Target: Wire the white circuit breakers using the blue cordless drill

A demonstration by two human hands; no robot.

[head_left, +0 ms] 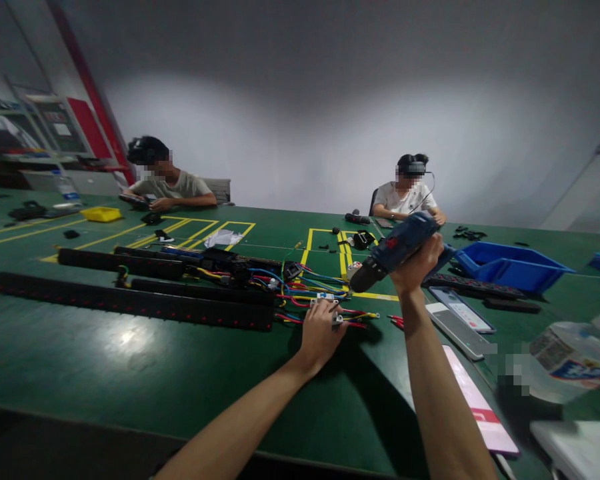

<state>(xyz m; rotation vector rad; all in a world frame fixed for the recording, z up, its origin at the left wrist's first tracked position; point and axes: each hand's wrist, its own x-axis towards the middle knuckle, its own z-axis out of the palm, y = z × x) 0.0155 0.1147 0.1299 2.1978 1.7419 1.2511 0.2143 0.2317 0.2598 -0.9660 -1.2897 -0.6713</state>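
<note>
Pinching a small white breaker [329, 299] between my left hand's [320, 333] fingertips, I press it onto the green table [130, 373], coloured wires [300, 293] fanning out just beyond. Right of it, my right hand [420, 263] wraps tight around a blue drill [397, 248], raised above the breaker, nose angled down-left toward my left fingers.

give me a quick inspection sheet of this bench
surface: green table with yellow tape lines
job's things: blue drill; small breaker; black strips
clutter: blue bin, yellow tray, plastic bag
hands: left hand rests on the breaker; right hand holds the drill above the table
cables: coloured wires run from the strips to the breaker
surroundings: two people seated across the table, grey wall
</note>
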